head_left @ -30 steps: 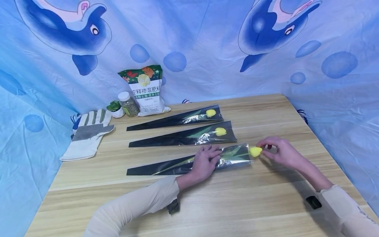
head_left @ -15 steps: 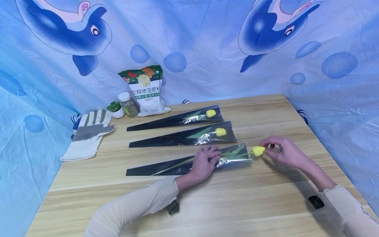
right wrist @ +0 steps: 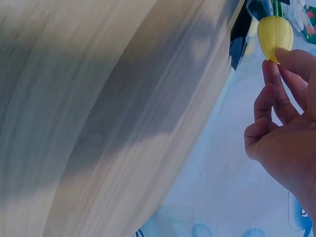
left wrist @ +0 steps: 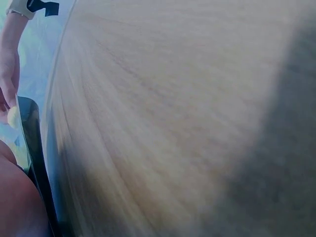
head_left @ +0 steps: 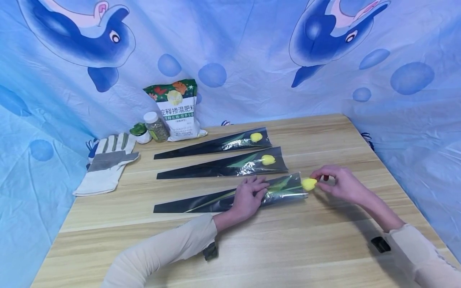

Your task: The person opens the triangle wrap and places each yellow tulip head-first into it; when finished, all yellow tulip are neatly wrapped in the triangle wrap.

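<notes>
In the head view, my left hand (head_left: pixel 248 198) rests with its fingers spread on a clear-fronted, black-backed flower sleeve (head_left: pixel 169 207) lying on the table. A yellow tulip (head_left: pixel 308 184) lies with its stem and green leaves inside this sleeve, its bloom at the wide right mouth. Thumb and fingertips of my right hand (head_left: pixel 340 184) pinch the bloom's tip; the right wrist view shows this grip on the tulip (right wrist: pixel 274 37) closely. At the left wrist view's edge, part of my left hand (left wrist: pixel 17 202) appears beside the dark sleeve (left wrist: pixel 32 123).
Two more sleeves, a middle one (head_left: pixel 191 170) and a far one (head_left: pixel 194 150), each hold a yellow tulip. Behind stand a fertilizer bag (head_left: pixel 180 116), a jar (head_left: pixel 156 127) and a small potted plant (head_left: pixel 141 133). Work gloves (head_left: pixel 106 164) lie at left on the wooden table (head_left: pixel 281 248).
My right hand drew the bloom slightly right, away from the sleeve mouth, then brought it back left against the mouth. My left hand has stayed in place on the sleeve.
</notes>
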Available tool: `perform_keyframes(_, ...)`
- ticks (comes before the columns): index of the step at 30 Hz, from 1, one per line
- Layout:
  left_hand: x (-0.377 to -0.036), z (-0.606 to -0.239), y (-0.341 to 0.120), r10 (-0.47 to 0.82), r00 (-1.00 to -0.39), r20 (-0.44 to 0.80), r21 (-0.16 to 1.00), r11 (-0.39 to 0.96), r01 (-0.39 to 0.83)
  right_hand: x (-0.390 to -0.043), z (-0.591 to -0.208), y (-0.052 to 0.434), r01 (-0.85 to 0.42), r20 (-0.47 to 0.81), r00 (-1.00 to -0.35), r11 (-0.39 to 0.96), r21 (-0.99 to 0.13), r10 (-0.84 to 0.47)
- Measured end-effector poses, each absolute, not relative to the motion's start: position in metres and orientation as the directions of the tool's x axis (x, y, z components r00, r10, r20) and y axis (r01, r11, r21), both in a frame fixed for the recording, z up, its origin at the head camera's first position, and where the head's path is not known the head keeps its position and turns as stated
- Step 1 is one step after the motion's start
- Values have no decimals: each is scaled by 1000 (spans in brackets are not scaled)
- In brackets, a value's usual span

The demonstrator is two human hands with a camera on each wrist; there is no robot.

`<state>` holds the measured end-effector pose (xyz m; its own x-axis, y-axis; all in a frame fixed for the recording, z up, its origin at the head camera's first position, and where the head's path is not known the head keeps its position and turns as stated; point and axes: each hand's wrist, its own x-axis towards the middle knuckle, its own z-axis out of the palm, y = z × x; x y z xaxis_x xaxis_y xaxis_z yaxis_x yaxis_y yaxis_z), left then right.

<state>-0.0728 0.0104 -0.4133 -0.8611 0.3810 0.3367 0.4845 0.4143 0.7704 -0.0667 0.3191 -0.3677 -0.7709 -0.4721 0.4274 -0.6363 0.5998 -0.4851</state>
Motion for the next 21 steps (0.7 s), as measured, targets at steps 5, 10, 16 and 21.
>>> perform_keyframes(5, -73, -414, 12, 386, -856, 344, 768, 408, 493, -68, -370, 312, -640, 427, -769, 590, -493, -477)
perform_keyframes(10, -73, -412, 13, 389, -852, 351, 777, 386, 497, -70, -374, 304, -635, 421, -773, 585, -505, -475)
perform_keyframes(16, -73, -411, 13, 394, -847, 357, 774, 383, 504, -73, -378, 296, -619, 414, -785, 569, -541, -460)
perform_keyframes(21, -73, -410, 13, 391, -851, 350, 781, 380, 495, -73, -382, 291, -557, 377, -830, 572, -603, -411)
